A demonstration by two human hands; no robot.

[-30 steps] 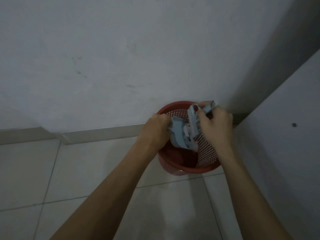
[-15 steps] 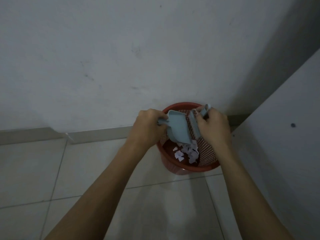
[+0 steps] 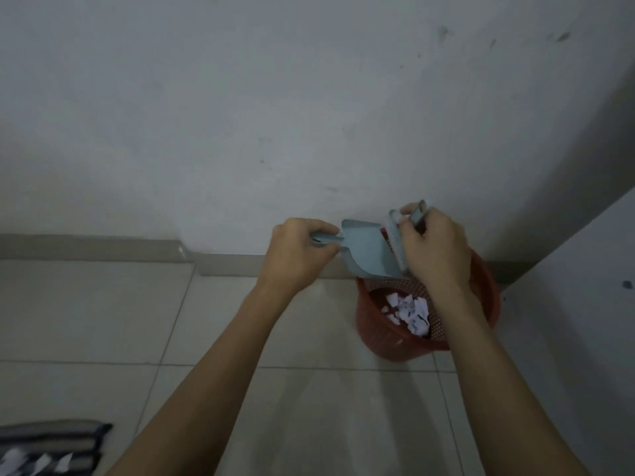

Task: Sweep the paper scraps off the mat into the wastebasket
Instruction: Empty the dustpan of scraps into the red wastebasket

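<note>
Scraps (image 3: pixel 410 312) lay in the wastebasket (image 3: pixel 481 314), directly below the dustpan (image 3: pixel 367 252) gripped by left hand (image 3: pixel 297 254); right hand (image 3: pixel 434 250) gripped the brush (image 3: pixel 395 240).
</note>
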